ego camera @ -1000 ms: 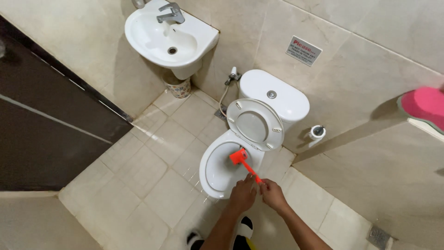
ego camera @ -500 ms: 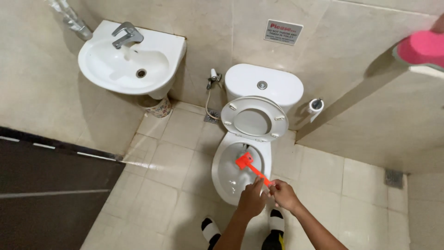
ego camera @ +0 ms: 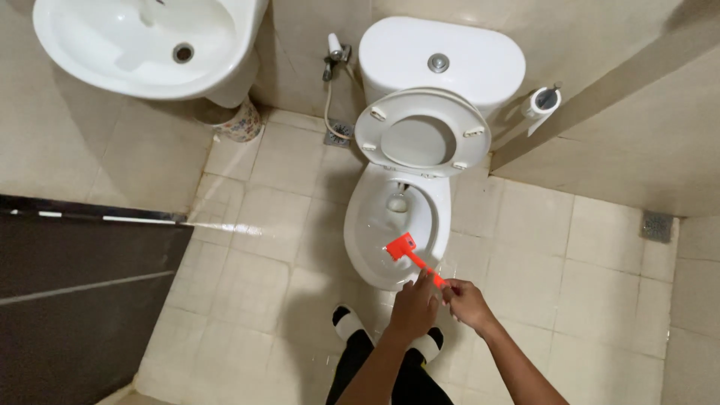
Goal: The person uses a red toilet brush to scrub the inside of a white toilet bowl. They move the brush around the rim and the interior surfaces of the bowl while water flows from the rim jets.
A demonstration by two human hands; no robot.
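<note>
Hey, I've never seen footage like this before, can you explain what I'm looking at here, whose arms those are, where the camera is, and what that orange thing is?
The camera sits on a person's head and looks straight down, so the two arms that come in from the bottom edge are that person's own. No machine is involved. The left hand and right hand meet on the handle of an orange brush, both in a closed grip on it. Its head hangs inside the bowl of a white toilet, whose seat is tipped up against the tank. Around it: a white sink at top left, a spray hose on the wall, a paper roll at right and a floor drain in the beige tiles.
</note>
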